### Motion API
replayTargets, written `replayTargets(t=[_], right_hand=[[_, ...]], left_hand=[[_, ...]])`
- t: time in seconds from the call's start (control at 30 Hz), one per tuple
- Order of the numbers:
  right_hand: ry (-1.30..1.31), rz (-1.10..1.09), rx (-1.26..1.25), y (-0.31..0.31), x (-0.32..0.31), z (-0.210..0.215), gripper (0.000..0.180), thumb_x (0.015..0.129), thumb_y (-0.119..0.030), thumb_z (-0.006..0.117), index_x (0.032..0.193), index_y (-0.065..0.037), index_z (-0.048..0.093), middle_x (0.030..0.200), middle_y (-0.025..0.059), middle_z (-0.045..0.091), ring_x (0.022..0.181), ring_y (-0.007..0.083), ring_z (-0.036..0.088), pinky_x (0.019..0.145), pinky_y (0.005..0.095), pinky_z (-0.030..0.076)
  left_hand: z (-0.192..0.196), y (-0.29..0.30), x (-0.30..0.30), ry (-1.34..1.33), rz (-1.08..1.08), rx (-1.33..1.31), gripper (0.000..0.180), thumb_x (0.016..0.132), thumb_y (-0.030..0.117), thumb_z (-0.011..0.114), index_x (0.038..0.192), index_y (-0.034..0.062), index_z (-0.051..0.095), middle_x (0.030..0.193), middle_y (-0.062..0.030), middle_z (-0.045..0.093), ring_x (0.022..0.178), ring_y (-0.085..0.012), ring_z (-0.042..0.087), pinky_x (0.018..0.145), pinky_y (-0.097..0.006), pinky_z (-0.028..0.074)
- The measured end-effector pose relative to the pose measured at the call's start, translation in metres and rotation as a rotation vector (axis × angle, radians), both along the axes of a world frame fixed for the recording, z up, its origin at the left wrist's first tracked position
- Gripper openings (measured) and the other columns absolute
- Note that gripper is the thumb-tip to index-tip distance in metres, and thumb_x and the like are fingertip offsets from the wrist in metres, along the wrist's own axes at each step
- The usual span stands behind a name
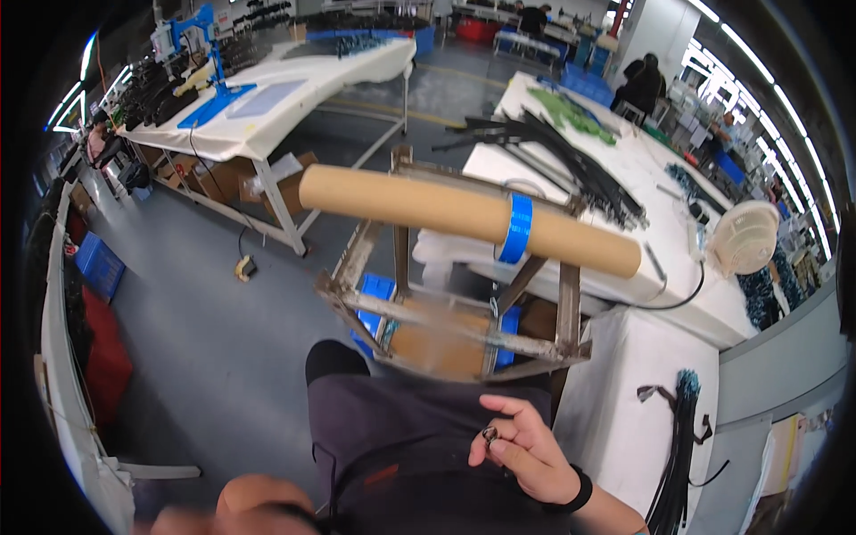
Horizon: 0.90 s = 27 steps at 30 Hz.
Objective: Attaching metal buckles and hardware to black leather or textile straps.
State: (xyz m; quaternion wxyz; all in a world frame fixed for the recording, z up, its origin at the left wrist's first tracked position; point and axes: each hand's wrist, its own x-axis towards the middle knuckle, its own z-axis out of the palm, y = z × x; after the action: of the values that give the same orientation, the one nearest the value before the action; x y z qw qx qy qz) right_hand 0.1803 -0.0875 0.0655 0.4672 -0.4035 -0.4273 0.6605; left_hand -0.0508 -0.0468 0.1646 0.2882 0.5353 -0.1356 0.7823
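Observation:
My right hand (528, 450) is over my lap. Its index finger is stretched out, while the thumb and another finger pinch a small shiny metal piece (489, 435), perhaps a ring. A dark band circles the wrist. At the lower left edge, my left hand (259, 499) is smeared by motion and partly cut off; something dark shows beside it, too unclear to name. In front of me a long brown cardboard tube (401, 202) lies across a worn metal frame (568, 312). Around the tube sits a blue printed band (516, 229). Neither hand touches the tube.
To the right, a white-covered table (486, 160) bears black straps (571, 160), green material (571, 114) and a beige fan (745, 237). Bundled black cords (682, 437) lie on a nearer white surface. Blue bins (100, 266) stand left; a blue press (214, 71) tops the far-left table.

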Motion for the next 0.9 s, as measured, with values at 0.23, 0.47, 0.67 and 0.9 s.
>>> replayTargets(t=[0.23,0.47,0.67,0.9], right_hand=[[-0.413,0.055,0.200,0.006,0.003,-0.016,0.053,0.089,0.002,0.046,0.136,0.002,0.022,0.087,0.0098,0.061,0.079,0.0175,0.060,0.083,0.0296,0.045],[-0.556,0.026,0.222,0.014,-0.003,-0.035,0.056,0.085,-0.001,0.057,0.132,0.003,0.027,0.087,0.0124,0.063,0.078,0.0233,0.065,0.073,0.0306,0.050],[-0.598,-0.175,0.255,0.007,0.006,-0.051,0.030,0.076,-0.010,0.075,0.101,-0.003,0.061,0.089,0.0097,0.066,0.071,0.0190,0.067,0.061,0.0252,0.054],[-0.570,-0.165,0.300,0.008,0.016,-0.053,0.034,0.078,-0.004,0.073,0.108,0.000,0.057,0.083,0.0104,0.063,0.067,0.0111,0.061,0.055,0.0194,0.048]], left_hand=[[-0.118,0.047,0.046,1.298,-0.282,-0.757,0.042,0.077,0.015,0.076,0.112,0.0041,0.057,0.095,-0.0078,0.058,0.079,-0.0151,0.058,0.071,-0.027,0.048],[-0.142,0.053,0.046,1.295,-0.257,-0.713,0.013,0.083,0.008,0.068,0.092,0.0021,0.060,0.081,-0.0059,0.059,0.070,-0.0131,0.058,0.064,-0.025,0.047],[-0.147,0.044,0.040,1.145,-0.565,-1.143,0.006,0.093,0.004,0.052,0.092,0.0013,0.047,0.093,-0.0092,0.061,0.075,-0.0090,0.058,0.068,-0.023,0.049],[-0.148,0.050,0.051,1.039,-0.705,-1.317,0.008,0.093,0.003,0.051,0.090,0.0018,0.045,0.094,-0.0118,0.062,0.081,-0.0087,0.060,0.070,-0.022,0.051]])
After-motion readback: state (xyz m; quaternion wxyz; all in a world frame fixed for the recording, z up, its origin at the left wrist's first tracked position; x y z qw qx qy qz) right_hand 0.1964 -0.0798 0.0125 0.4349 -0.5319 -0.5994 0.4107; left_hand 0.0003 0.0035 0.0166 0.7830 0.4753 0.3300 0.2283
